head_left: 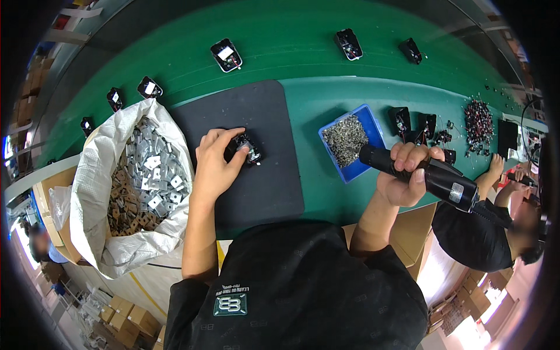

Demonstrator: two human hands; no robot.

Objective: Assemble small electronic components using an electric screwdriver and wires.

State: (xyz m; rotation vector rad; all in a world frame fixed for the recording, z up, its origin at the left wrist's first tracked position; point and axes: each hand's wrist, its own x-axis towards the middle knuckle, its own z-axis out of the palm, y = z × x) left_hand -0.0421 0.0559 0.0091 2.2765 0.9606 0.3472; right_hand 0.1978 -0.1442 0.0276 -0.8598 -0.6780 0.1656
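Note:
My left hand (219, 157) is closed around a small black housing (251, 150) with parts inside, thumb and fingers on its sides, on the dark grey mat (256, 195). In my right hand (403, 175) is a black electric screwdriver (446, 185), its fingers wrapped round the body. The tool's front end points left, over the right edge of a blue tray (352, 175) filled with small metal screws (345, 141). To my left stands a white woven sack (96, 216) holding many bent metal plates (157, 181).
Several black housings lie along the green belt (280, 49) at the back, one of them (226, 55) with a white label. More housings (400, 121) and a pile of small dark red parts (478, 125) are at the right. Beyond them a co-worker (478, 233) sits at the bench.

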